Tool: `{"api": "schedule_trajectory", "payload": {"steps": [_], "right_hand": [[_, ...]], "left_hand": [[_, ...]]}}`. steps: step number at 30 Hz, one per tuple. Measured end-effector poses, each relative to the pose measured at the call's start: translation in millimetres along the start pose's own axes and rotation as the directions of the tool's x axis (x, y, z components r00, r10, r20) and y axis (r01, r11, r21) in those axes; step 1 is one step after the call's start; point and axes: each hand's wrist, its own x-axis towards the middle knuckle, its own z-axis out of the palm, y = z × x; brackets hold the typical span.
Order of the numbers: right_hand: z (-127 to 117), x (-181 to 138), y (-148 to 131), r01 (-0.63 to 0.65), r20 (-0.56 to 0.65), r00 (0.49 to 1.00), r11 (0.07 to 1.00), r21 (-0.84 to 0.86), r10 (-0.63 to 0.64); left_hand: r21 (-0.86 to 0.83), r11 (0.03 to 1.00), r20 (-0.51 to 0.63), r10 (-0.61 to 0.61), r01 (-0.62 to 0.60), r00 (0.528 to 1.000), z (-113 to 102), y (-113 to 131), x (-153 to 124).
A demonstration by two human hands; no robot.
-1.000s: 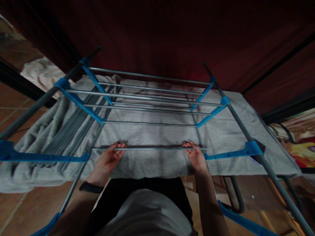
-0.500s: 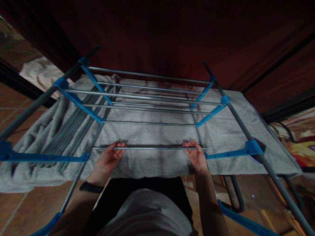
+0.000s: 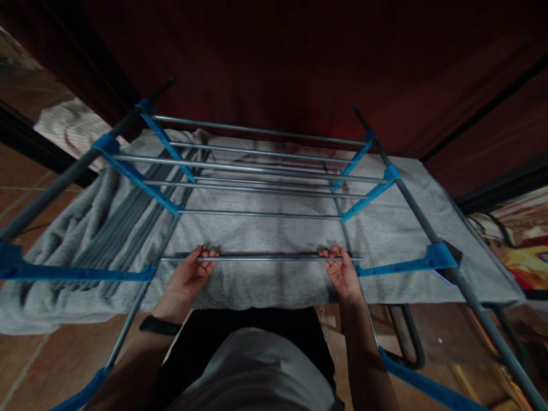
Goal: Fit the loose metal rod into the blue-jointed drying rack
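The left hand (image 3: 193,275) and right hand (image 3: 340,274) are curled half closed, holding a thin metal rod (image 3: 269,258), one near each end. The rod is between the sides of the blue-and-grey rack (image 3: 257,169). Grey cloth (image 3: 265,285) lies under the rack.

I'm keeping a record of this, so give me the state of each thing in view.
Left hand: gripping the rod's left part
Right hand: gripping its right part
Held rod: roughly level
Crossbars: spanning between blue brackets
Loose rods: lying side by side
Gray cloth: spread out, rumpled at left
Wristband: worn on left wrist
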Motion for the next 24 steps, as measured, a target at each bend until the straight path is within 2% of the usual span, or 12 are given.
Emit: {"api": "schedule_trajectory", "payload": {"steps": [11, 15, 24], "right_hand": [[6, -6, -2, 0.014, 0.056, 0.998, 1.0, 0.022, -0.015], [7, -10, -2, 0.041, 0.089, 0.995, 0.999, -0.014, -0.04], [10, -9, 7, 0.123, 0.064, 0.991, 0.984, -0.132, -0.116]], "left_hand": [[-0.019, 1.0, 0.049, 0.004, -0.003, 0.999, -7, -1, 4], [-0.014, 1.0, 0.074, 0.016, -0.015, 0.997, -8, -1, 2], [-0.008, 0.999, 0.112, 0.046, -0.045, 0.993, -9, -1, 1]]}}
